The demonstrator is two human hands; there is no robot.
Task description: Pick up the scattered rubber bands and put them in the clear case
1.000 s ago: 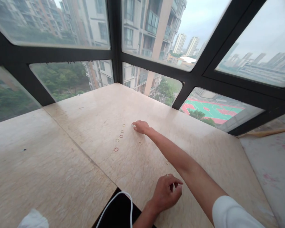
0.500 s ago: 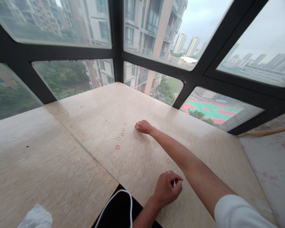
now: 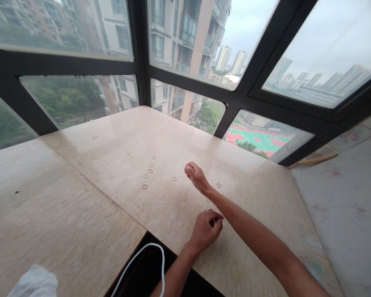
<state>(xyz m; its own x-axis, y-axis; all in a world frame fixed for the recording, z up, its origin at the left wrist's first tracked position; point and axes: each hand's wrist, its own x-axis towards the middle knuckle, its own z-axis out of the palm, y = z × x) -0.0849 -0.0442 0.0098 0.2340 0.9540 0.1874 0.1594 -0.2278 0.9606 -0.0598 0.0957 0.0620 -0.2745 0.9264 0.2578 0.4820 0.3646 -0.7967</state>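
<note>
Small thin rings lie on the beige marbled surface. A slanting line of several includes a red ring (image 3: 144, 187) at its near end and a yellowish ring (image 3: 153, 157) at its far end. Another ring (image 3: 174, 178) is right of that line, and a dark ring (image 3: 219, 185) lies beyond my right forearm. My right hand (image 3: 191, 170) is closed above the surface; what its fingers hold, if anything, is hidden. Nearer to me, my left hand (image 3: 215, 220) has thumb and forefinger pinched together, with nothing clearly visible between them. One more ring (image 3: 208, 200) is partly hidden beside my right forearm.
Dark-framed windows (image 3: 185, 91) border the marbled surface (image 3: 111, 239). A white cable (image 3: 163, 260) curves over a dark area at the near edge. White crumpled material (image 3: 35, 282) is at the lower left, and a small dark item (image 3: 16, 192) lies farther left.
My right hand has moved right and nearer to me, away from the line of rings. The dark ring beyond my right forearm now shows. The whole view has shifted slightly.
</note>
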